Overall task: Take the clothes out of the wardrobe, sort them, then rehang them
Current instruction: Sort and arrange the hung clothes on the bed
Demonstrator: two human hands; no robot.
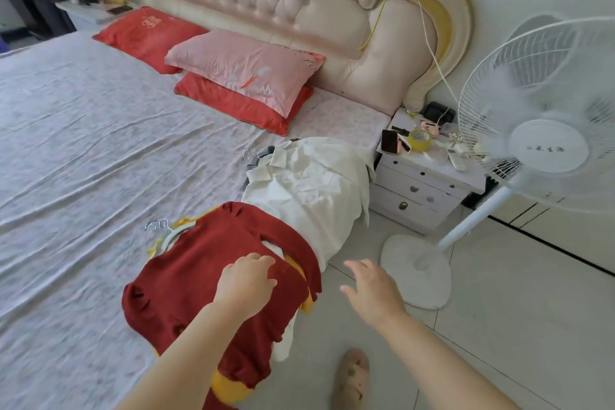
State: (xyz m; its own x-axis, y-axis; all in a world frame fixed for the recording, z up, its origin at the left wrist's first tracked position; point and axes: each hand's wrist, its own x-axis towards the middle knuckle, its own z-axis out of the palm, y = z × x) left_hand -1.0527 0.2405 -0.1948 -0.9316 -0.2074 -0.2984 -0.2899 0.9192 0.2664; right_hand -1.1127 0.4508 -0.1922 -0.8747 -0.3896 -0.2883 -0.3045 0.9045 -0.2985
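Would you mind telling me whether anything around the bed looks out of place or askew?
Yes. The red sweater and the white garment lie half off the bed, their lower parts drooping toward the floor, so they might slide off. The left hand rests on the sweater; the right hand hovers open beside it.

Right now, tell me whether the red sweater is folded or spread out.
Spread: the red sweater lies unfolded over the edge of the bed, left hand touching it.
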